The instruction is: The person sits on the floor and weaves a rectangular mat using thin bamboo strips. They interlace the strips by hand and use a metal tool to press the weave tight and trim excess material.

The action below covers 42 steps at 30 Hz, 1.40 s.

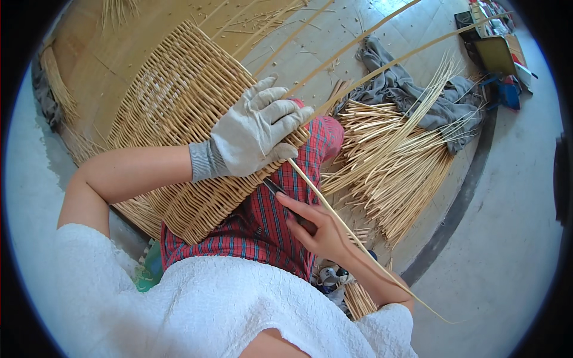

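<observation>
My left hand (253,131), in a pale glove with a grey cuff, grips the right edge of a woven wicker panel (167,89) lying across my lap, its fingers curled near the edge. Long loose rods (358,80) extend up and right from the weave. One pale rod (334,212) runs from below the glove down along my right forearm. My bare right hand (313,230) is closed on a dark pointed tool (271,185), whose tip is at the panel's lower right edge. The tool's handle is mostly hidden by my fingers. Red checked cloth (262,230) covers my legs.
Cut rods (394,179) lie in a big bundle at right, beside grey cloth (453,131). Straw bundles (57,83) are at far left. Assorted objects, including a blue item (507,92), stand at top right. Small items (328,277) and short rods (358,298) lie beside my right leg.
</observation>
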Available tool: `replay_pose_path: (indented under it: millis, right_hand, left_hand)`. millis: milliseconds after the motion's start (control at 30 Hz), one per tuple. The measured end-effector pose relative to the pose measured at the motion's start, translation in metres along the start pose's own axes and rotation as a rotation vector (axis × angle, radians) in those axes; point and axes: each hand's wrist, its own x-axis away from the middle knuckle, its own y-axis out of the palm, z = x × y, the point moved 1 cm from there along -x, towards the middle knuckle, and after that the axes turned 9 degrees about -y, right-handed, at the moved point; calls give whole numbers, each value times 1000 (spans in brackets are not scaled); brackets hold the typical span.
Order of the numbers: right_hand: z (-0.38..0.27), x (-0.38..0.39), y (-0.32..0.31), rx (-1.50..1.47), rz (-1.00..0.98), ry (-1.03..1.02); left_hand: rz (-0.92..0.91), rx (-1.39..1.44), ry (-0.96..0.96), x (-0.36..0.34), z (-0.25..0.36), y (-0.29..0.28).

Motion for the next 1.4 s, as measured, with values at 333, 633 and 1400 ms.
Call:
replay_pose_path:
  millis: [333, 633, 1400]
  right_hand:
    - [7, 12, -2, -1163, -129, 390]
    - [133, 51, 38, -1276, 434, 490]
    - [398, 97, 10, 49, 688, 1035]
  left_hand:
    - [139, 45, 35, -8, 9, -18]
    - [-224, -10, 57, 37, -3, -49]
    - [-167, 82, -3, 25, 7, -41]
